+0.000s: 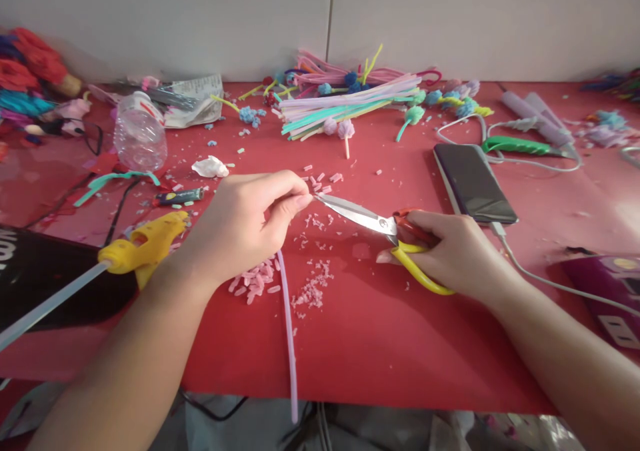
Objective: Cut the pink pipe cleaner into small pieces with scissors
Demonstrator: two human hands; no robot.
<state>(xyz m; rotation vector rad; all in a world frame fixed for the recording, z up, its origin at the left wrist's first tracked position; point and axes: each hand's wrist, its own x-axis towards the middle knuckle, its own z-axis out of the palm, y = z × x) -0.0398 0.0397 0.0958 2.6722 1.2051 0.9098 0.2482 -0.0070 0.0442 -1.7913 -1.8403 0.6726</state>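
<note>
My left hand (250,214) is closed in a pinch on a lilac pipe cleaner (289,331), whose long end hangs down past the table's front edge. Its short end at my fingertips is mostly hidden. My right hand (450,251) grips scissors (360,218) with red and yellow handles, and the blade tips meet the left fingertips. Small pink cut pieces (256,281) lie in a pile under my left hand, with a few more beyond the blade tips. Fine pink trimmings (311,290) are scattered across the red table (400,351).
A yellow glue gun (145,241) lies left, near a battery (179,197) and a clear plastic bottle (140,134). Bundled pipe cleaners (345,108) lie at the back. Right are a cabled phone (475,183), a green-handled cutter (520,146) and a purple object (603,291).
</note>
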